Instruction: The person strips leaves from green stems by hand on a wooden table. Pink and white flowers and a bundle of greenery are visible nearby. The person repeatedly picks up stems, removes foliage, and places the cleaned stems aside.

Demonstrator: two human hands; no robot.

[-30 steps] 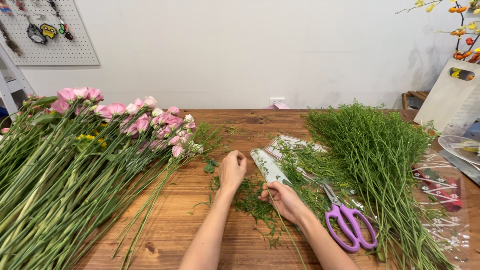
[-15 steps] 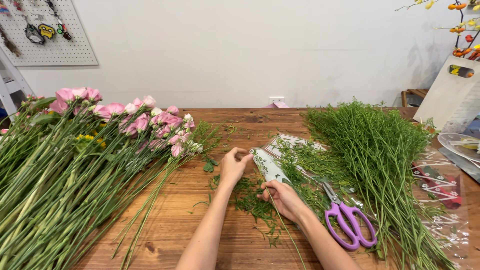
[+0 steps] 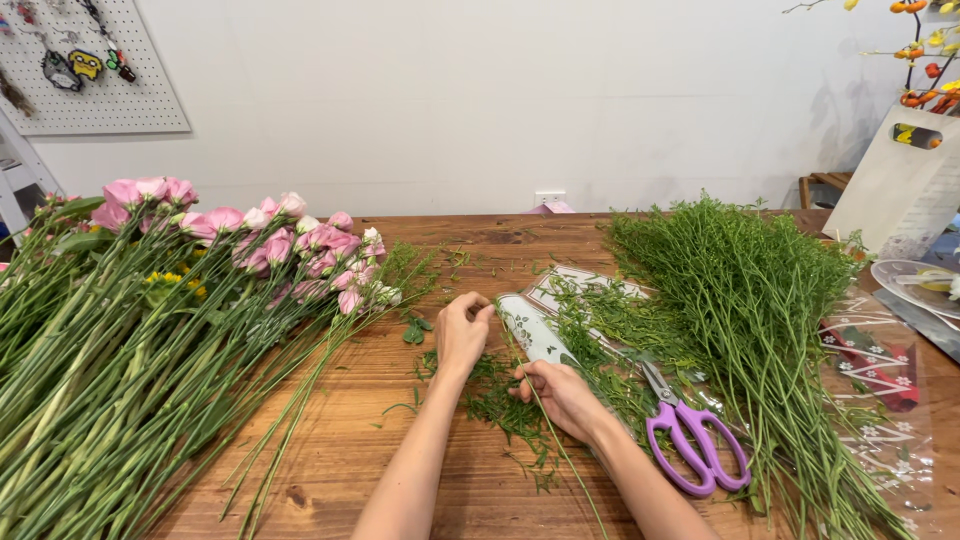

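View from above a brown wooden work table (image 3: 330, 450), w/ two bare forearms reaching in from 6 o'clock. The left hand (image 3: 462, 330) is sitting near table centre, fingers pinched shut on the upper part of a thin green stem (image 3: 520, 365). The right hand (image 3: 560, 395), just at 4 o'clock of the left, is curling around the same stem lower down, gripping it. The stem is running diagonally between the two hands and trailing off toward 6 o'clock. Under & between the hands, small stripped green leaf bits (image 3: 505, 410) are lying scattered on the wood.

At 9 o'clock, a big pile of long-stemmed pink flowers (image 3: 250, 235) is lying flat, blooms pointing toward 1 o'clock. At 3 o'clock, a thick heap of feathery green filler stems (image 3: 740, 290) is lying partly on clear patterned wrapping film (image 3: 880, 420). Purple-handled floral scissors (image 3: 690, 440) are resting closed at 4 o'clock, just beside the right wrist, untouched. A white pegboard (image 3: 90, 70) is hanging at 10 o'clock on the white wall.

Judging the work as stripping foliage: it probably goes best w/ the right hand keeping the stem anchored while the left fingers slide along it in one direction, w/ light pressure so the thin stem isn't snapping or kinking. Keeping the debris swept clear of the pink blooms seems wise.
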